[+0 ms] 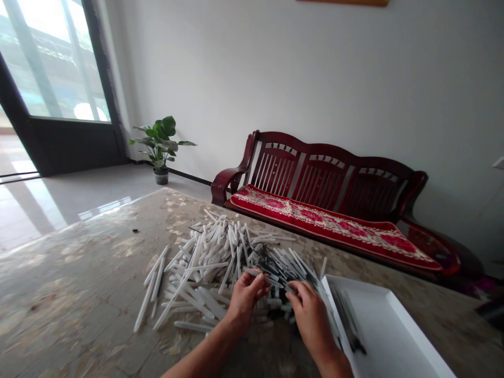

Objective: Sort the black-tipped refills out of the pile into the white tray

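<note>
A large loose heap of slim white plastic pen-like sticks (205,268) lies on the mottled tabletop (79,294), and its right part, by my hands, holds dark sticks (287,268). My left hand (246,299) pinches a thin stick (265,279) above the heap. My right hand (309,315) is next to it, its fingers curled over the dark sticks, and what they touch is partly hidden. A white tray (384,325) stands just right of my right hand, with several dark sticks (346,320) lying inside.
A small dark object (135,230) lies on the tabletop left of the heap. Behind the table's far edge stands a dark red wooden bench (326,178) with a red patterned cushion. A potted plant (159,147) and a glass door (55,89) stand further back.
</note>
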Available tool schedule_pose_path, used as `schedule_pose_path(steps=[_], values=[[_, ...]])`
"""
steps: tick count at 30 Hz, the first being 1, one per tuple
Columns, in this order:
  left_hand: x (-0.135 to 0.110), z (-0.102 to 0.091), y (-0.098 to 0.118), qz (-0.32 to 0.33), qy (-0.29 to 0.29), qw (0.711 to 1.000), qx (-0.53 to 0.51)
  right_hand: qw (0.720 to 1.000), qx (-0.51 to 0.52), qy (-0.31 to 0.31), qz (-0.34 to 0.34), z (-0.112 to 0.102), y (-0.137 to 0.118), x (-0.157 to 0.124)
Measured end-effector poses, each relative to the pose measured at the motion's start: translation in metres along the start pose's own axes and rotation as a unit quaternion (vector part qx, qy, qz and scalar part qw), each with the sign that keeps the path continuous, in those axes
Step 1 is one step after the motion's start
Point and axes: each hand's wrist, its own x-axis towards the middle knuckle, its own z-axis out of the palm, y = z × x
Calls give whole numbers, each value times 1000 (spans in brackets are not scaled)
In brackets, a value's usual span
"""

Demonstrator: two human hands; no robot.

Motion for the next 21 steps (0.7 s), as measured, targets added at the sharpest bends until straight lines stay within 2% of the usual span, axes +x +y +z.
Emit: schedule_pose_path(steps=[6, 13, 16, 19, 21], values=[[1, -1, -1, -1, 5, 1000, 5, 998, -7, 3, -55, 1, 1, 0], [0, -3, -6, -5, -25, 999, 19, 995, -27, -8, -96, 3, 6, -2], [-1, -3, -6, 12, -36, 999, 32, 998, -9, -18, -62, 2, 0, -1], [-4, -4, -3, 35, -58, 996, 56, 998, 41, -48, 19, -2, -10, 1], [-6, -3, 0, 50, -79, 993, 76, 987, 102, -88, 92, -4, -14, 1]])
